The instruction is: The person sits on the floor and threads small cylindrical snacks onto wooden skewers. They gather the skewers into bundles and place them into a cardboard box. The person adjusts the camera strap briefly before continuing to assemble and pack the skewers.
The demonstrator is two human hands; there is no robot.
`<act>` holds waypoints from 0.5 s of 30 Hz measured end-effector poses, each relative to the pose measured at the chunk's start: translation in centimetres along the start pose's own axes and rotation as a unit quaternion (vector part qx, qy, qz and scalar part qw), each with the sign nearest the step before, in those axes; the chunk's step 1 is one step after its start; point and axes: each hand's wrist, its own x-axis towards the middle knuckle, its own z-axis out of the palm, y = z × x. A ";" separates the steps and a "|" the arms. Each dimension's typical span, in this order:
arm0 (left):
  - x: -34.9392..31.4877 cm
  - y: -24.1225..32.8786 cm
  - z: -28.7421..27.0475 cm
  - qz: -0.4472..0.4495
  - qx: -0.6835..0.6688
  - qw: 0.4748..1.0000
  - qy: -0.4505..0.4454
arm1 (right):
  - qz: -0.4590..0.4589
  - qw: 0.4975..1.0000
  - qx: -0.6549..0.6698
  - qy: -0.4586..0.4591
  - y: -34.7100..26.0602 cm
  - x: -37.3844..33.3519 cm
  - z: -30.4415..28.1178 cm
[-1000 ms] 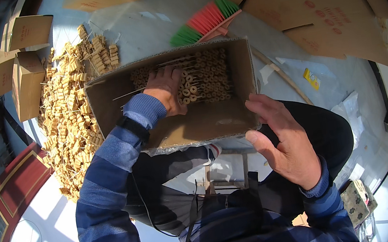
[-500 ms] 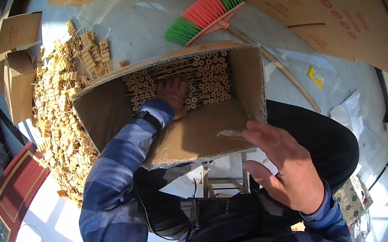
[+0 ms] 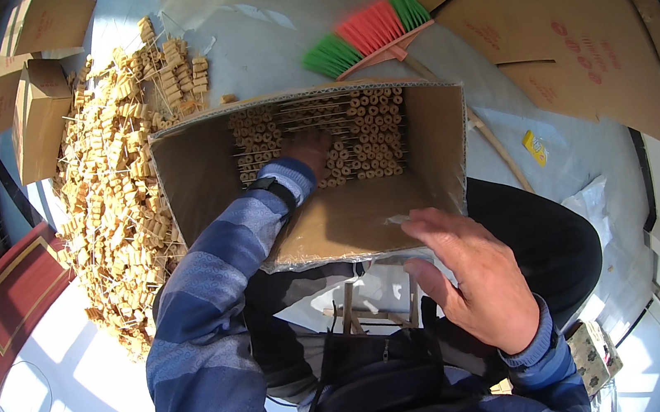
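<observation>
An open cardboard box [image 3: 334,235] tilts toward me, with rows of skewers threaded with ring-shaped tan pieces [image 3: 378,137] stacked against its far inner side. My left hand [image 3: 309,152] reaches inside and lies against the middle of the stack, palm down in shadow; its fingers look laid out flat, though the tips are dim. Over the box's near right corner hovers my right hand [image 3: 473,279], open, thumb apart from the fingers, nothing in it. By its fingertips a loose strip of clear tape [image 3: 398,219] sticks out from the box edge.
Left of the box lies a large heap of loose skewers [image 3: 118,209]. Cardboard boxes [image 3: 43,119] stand behind it. A green-and-red broom [image 3: 370,34] lies beyond the box, its handle running right. Flat cardboard sheets [image 3: 555,18] and a yellow packet [image 3: 535,147] are at the right.
The view has shifted, so the box and heap sit further right in the picture. My left hand stays on the stack; my right hand stays open by the box's near corner.
</observation>
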 end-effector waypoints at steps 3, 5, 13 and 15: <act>-0.5 0.7 -1.8 -0.023 0.028 0.998 -0.048 | -0.012 1.000 -0.013 0.004 -0.4 0.1 0.3; -1.2 1.3 -4.0 -0.061 0.023 0.994 -0.083 | -0.025 0.999 -0.023 0.015 -0.7 0.2 0.8; -15.0 -1.3 -18.4 0.065 -0.284 0.956 0.026 | -0.031 0.997 -0.069 0.000 -1.9 -0.7 3.5; -20.7 -3.8 -21.7 0.058 -0.359 0.930 0.051 | -0.036 0.995 -0.092 -0.008 -2.0 -0.7 4.0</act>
